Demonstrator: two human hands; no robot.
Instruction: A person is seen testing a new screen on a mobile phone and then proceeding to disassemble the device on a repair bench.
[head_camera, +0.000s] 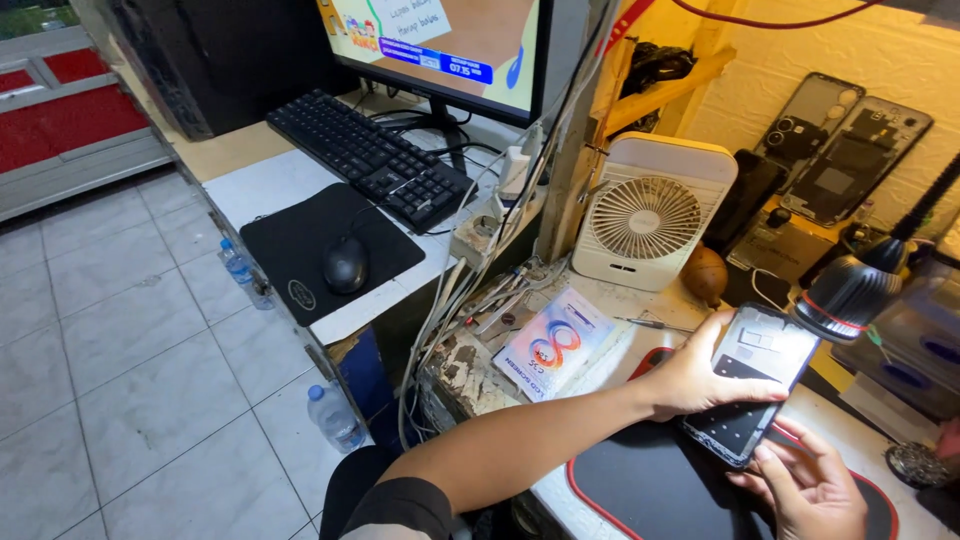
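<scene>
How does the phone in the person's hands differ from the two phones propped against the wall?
The held phone is gripped by the left hand and the right hand above the black mat; the wall phones lean upright, untouched. The held phone tilts with a dark face showing, while the wall phones show bare insides and camera openings. All are slim rectangular phones.

The dark mat (640, 480) lies bare below the left hand (690, 380). Behind, a white fan (645, 215) and a brown ball (706, 274) block the bench's back; a black lamp head (850, 292) hangs just right of the phone (755, 385), with a flat box (555, 345) to the left
</scene>
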